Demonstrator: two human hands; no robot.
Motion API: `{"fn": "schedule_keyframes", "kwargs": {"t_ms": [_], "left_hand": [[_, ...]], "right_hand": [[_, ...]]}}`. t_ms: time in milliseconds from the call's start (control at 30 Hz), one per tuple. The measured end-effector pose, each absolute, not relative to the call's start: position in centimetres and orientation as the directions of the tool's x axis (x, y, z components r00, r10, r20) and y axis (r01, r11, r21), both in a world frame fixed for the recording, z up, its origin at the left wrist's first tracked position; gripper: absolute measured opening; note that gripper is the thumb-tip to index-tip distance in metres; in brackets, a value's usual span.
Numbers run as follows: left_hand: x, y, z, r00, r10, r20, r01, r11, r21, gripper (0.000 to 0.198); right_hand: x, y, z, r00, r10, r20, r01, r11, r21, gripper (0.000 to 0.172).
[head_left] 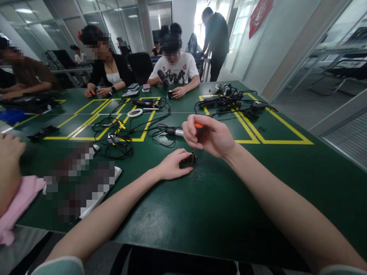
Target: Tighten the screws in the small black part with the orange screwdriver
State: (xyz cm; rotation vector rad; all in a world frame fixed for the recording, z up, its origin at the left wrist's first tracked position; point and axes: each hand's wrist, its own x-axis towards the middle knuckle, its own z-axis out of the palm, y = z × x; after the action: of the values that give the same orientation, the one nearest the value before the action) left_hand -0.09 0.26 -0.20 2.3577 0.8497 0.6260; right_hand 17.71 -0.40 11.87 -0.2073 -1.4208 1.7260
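My right hand (pixel 210 135) is closed around a screwdriver with an orange and black handle (pixel 198 130), held upright with its tip down. The tip meets a small dark round part (pixel 191 159) lying on the green table (pixel 218 206). My left hand (pixel 173 164) rests on the table with its fingers pinched on that small part, holding it in place. Most of the part is hidden by my fingers.
Tangled black cables (pixel 120 133), a white ring (pixel 134 112) and a silver-tipped tool (pixel 173 131) lie beyond my hands among yellow tape lines. More cables (pixel 229 101) sit far right. Several people sit across the table. Another person's arm (pixel 8 168) is at left by a pink cloth (pixel 17 206).
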Motion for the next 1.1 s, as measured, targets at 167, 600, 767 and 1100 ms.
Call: {"fn": "schedule_keyframes", "kwargs": {"t_ms": [167,600,767,1100], "left_hand": [[-0.11,0.2,-0.12,0.694,0.681,0.234,0.421,-0.647,0.635,0.032],[-0.07,0.32,-0.29,0.69,0.683,0.239,0.446,-0.661,0.603,0.023],[-0.06,0.3,-0.18,0.689,0.683,0.24,0.446,-0.662,0.602,0.018],[-0.05,0.36,-0.16,0.699,0.671,0.246,0.432,-0.671,0.602,0.017]], "right_hand": [[17.45,-0.43,11.59,-0.656,0.654,0.376,-0.515,-0.024,-0.857,0.043],[17.61,-0.33,11.8,-0.604,0.712,0.359,-0.474,0.042,-0.88,0.039],[17.43,-0.39,11.64,-0.628,0.699,0.342,-0.471,0.008,-0.882,0.046],[17.6,-0.38,11.5,-0.587,0.712,0.385,-0.479,0.078,-0.874,0.034]]}}
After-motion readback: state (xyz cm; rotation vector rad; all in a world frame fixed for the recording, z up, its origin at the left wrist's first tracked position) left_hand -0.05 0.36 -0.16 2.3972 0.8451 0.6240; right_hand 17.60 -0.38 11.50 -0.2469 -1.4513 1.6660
